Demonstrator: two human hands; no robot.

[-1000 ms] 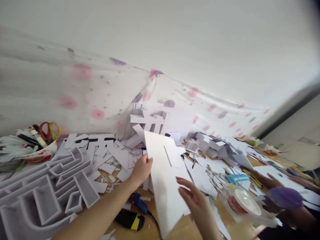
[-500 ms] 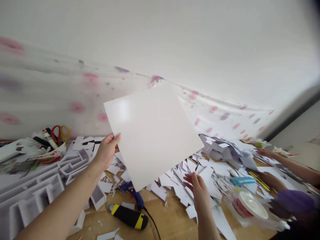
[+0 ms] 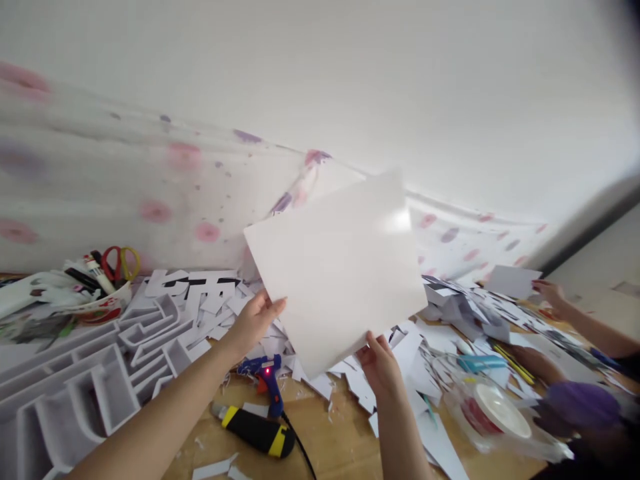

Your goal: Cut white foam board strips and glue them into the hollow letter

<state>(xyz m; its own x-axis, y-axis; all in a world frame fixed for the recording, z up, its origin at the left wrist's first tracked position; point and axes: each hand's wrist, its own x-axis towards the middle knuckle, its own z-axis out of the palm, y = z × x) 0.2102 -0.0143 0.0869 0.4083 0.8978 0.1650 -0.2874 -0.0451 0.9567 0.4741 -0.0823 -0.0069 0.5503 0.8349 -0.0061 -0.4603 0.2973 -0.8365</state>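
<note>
A large white board, smooth and slightly glossy, is held up tilted above the table. My left hand pinches its left edge, thumb on the face towards me. At the lower edge, my right hand grips the board between thumb and fingers. Below the board lie a blue hot glue gun with a red light lit and a black and yellow utility knife. White hollow letter-like forms stand to the left of my left arm.
White offcuts litter the wooden table. A cup with scissors and pens stands at left. On the right are a bagged tape roll and a co-worker's hand holding a white piece. A flowered sheet hangs behind.
The board has moved right and tilted differently. My right hand has risen from below and taken hold of its lower edge. The co-worker has lifted a white piece.
</note>
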